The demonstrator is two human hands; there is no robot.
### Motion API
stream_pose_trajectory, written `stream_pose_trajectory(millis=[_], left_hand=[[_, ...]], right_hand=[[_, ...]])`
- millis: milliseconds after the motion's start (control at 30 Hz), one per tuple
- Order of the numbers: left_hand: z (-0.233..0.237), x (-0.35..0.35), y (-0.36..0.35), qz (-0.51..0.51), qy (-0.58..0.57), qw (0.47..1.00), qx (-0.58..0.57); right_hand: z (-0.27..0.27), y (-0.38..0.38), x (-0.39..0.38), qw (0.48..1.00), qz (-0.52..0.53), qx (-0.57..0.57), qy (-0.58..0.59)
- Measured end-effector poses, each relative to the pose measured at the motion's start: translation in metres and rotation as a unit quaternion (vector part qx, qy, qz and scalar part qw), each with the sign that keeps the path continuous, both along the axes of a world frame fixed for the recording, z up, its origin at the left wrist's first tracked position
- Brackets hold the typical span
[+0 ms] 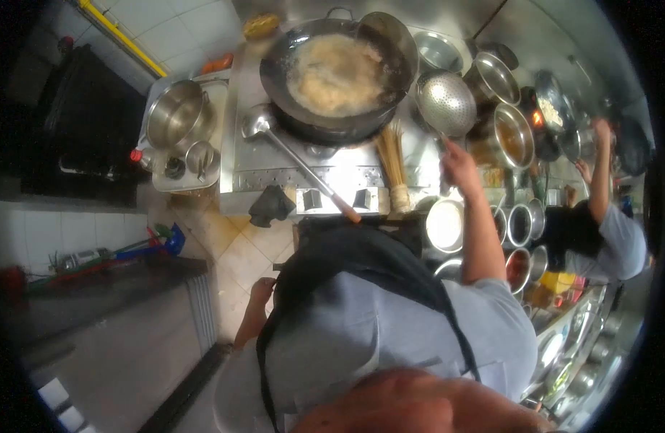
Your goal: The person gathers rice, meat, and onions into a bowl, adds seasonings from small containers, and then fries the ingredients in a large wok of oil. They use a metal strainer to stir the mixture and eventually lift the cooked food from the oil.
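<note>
My right hand [459, 169] is closed round the handle of a perforated skimmer [446, 102]. The skimmer's round bowl is to the right of a big black wok [311, 123], apart from the bubbling, pale golden food [340, 76] in it. A steel ladle [293, 151] with a wooden handle end lies across the stove front. Down by my apron [332, 260], on the left, my left hand [262, 290] has its fingers curled; whether anything is in them is hidden.
A bamboo brush [392, 166] leans at the stove front. Metal pots [515, 137] crowd the right, where a co-worker [607, 231] stands at another wok [553, 108]. At left, a tray [159, 173] bears a steel pot [177, 115]. A black cloth [270, 206] hangs from the stove edge.
</note>
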State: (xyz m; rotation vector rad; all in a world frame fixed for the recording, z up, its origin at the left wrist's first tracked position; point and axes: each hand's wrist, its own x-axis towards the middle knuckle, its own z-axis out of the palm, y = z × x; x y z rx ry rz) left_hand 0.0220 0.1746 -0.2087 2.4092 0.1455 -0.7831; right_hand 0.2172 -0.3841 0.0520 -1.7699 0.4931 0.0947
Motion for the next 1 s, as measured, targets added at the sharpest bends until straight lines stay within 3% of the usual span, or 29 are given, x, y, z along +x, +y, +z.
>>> stream_pose_trajectory(millis=[133,167,233,300,333,400,433,500,567,633,667,767,800,833,900,967,1000], left_hand=[[-0.005,0.007,0.000,0.068,0.046,0.996,-0.021],[-0.029,0.005,0.006,0.100,0.064,0.991,-0.067],[-0.030,0.007,0.008,0.133,0.082,0.981,-0.112],[0.010,0.017,-0.001,-0.138,-0.058,0.989,0.018],[0.014,0.015,-0.005,-0.138,-0.058,0.989,0.018],[0.014,0.011,-0.007,-0.026,0.007,1.000,-0.009],[-0.005,0.008,-0.002,-0.026,0.007,1.000,-0.010],[-0.071,-0.014,0.021,-0.184,-0.088,0.978,0.031],[-0.071,-0.035,0.026,-0.170,-0.073,0.982,0.037],[-0.075,-0.030,0.023,-0.147,-0.052,0.987,0.049],[-0.065,-0.029,0.021,-0.140,0.015,0.989,0.048],[-0.083,-0.051,0.037,-0.198,-0.121,0.972,0.042],[-0.096,-0.053,0.042,-0.202,-0.184,0.962,0.033],[-0.092,-0.048,0.041,-0.190,-0.132,0.972,0.044],[-0.099,-0.041,0.039,-0.183,-0.137,0.972,0.059],[-0.099,-0.041,0.034,-0.170,-0.141,0.972,0.075],[-0.098,-0.042,0.029,-0.130,-0.152,0.978,0.066]], right_hand=[[0.008,0.009,0.001,1.000,-0.002,0.006,0.015],[0.010,0.011,0.002,1.000,0.003,0.016,0.017],[0.013,0.012,0.006,0.999,0.010,0.027,0.020],[0.016,0.010,0.013,0.998,0.033,-0.052,0.000],[0.014,0.007,0.018,0.998,0.034,-0.052,0.001],[0.005,-0.003,0.031,0.942,0.048,-0.322,-0.085],[-0.006,-0.015,0.039,0.918,0.051,-0.378,-0.108],[0.019,-0.007,0.046,0.933,0.051,-0.351,-0.053],[0.026,-0.004,0.052,0.944,0.051,-0.325,-0.002],[0.022,-0.011,0.062,0.990,0.005,-0.138,-0.021],[0.030,-0.010,0.072,0.990,0.007,-0.139,-0.031],[0.067,-0.006,0.130,0.904,0.020,-0.380,-0.197],[0.064,-0.012,0.169,0.801,0.015,-0.506,-0.321],[0.103,0.012,0.190,0.823,0.023,-0.501,-0.266],[0.151,0.049,0.246,0.823,0.015,-0.534,-0.192],[0.144,0.072,0.314,0.754,-0.048,-0.592,-0.280],[0.153,0.084,0.329,0.754,-0.041,-0.587,-0.291]])
